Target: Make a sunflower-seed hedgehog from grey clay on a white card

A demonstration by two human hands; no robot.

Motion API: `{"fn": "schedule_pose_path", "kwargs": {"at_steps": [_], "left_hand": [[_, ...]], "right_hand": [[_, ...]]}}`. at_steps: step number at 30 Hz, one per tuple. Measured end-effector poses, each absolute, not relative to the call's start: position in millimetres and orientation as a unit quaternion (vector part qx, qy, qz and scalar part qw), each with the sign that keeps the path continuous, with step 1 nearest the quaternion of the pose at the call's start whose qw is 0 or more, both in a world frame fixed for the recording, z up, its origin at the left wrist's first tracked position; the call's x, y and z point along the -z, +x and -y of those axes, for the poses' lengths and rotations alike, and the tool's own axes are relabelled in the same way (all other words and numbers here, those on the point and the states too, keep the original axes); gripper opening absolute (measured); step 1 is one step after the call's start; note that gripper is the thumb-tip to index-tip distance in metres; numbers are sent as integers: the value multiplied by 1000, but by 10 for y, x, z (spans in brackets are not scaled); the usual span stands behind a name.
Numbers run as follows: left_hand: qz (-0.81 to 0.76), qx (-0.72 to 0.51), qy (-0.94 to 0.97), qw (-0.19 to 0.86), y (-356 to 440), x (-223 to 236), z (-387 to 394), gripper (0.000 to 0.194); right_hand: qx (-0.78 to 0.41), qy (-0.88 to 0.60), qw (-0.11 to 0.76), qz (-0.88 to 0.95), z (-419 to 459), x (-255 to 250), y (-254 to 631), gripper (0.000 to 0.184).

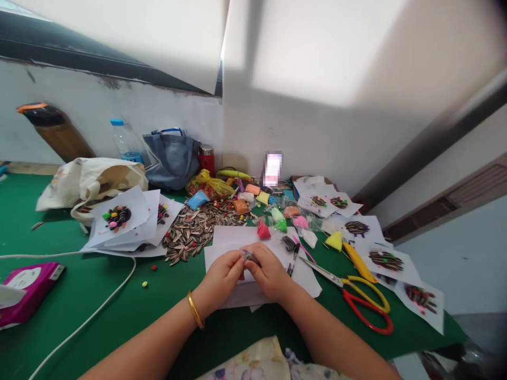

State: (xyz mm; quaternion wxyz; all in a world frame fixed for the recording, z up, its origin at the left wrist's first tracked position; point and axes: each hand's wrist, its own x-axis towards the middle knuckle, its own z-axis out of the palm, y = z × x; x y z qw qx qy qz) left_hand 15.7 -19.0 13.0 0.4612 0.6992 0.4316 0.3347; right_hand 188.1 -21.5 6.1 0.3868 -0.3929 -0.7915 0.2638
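Observation:
My left hand (pixel 225 272) and my right hand (pixel 269 272) meet over white paper sheets (pixel 227 237). Between their closed fingertips is a small greyish, shiny packet (pixel 250 256), apparently clear plastic; its contents are mostly hidden. Just beyond the fingers lies a bag of red clay (pixel 263 230). Right of my right hand are a black clay bag (pixel 288 243), a black pen (pixel 294 258) and a pink stick (pixel 304 249). Scissors (pixel 368 301) with yellow and red handles lie farther right, their blades pointing toward the paper.
Sunflower seeds (pixel 198 229) are heaped behind the left hand. Bags of coloured clay (pixel 281 224) spread behind the paper. Seed-decorated sheets (pixel 386 260) line the right side; more sheets (pixel 119 216) are stacked left. A white cable (pixel 99 311) and a purple box (pixel 31 290) lie left.

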Motion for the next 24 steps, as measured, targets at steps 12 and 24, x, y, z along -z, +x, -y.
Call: {"fn": "schedule_pose_path", "kwargs": {"at_steps": [12, 24], "left_hand": [[-463, -397, 694, 382, 89, -183, 175, 34], [-438, -357, 779, 272, 103, -120, 264, 27]], "right_hand": [[-238, -429, 382, 783, 161, -75, 1928, 43], [-222, -439, 345, 799, 208, -110, 1860, 21]]}}
